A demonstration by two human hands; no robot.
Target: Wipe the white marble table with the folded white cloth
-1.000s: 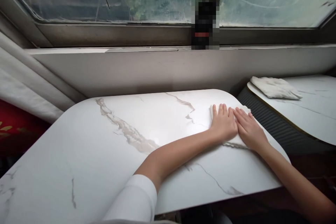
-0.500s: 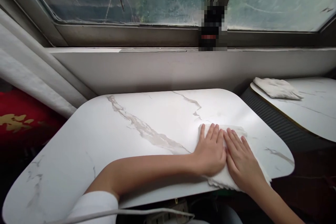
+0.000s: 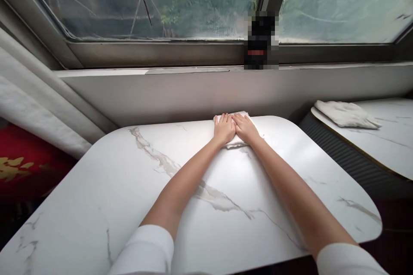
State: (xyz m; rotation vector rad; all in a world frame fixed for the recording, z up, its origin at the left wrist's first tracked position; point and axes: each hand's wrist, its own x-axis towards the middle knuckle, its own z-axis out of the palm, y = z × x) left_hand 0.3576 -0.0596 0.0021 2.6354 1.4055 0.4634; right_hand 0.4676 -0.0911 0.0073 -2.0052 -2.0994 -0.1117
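My left hand (image 3: 224, 130) lies flat on a folded white cloth (image 3: 239, 142), its fingers pointing at the wall. Right beside it, my right hand (image 3: 246, 129) presses on the same cloth, also flat, with the fingertips of both hands close together. The cloth rests at the far edge of a white marble-patterned table (image 3: 97, 180), and much of it is hidden under my hands. Both arms reach straight out across the tabletop.
A second folded white cloth (image 3: 346, 114) lies on another marble-patterned table (image 3: 395, 139) at right. Behind stand a low wall (image 3: 161, 96) and a window (image 3: 193, 0). A pale curtain (image 3: 35, 90) hangs at left above red fabric (image 3: 29, 159) with gold marks.
Both hands have slid the cloth from the near right part of the table forward and left to its far edge. My arms are now stretched out.
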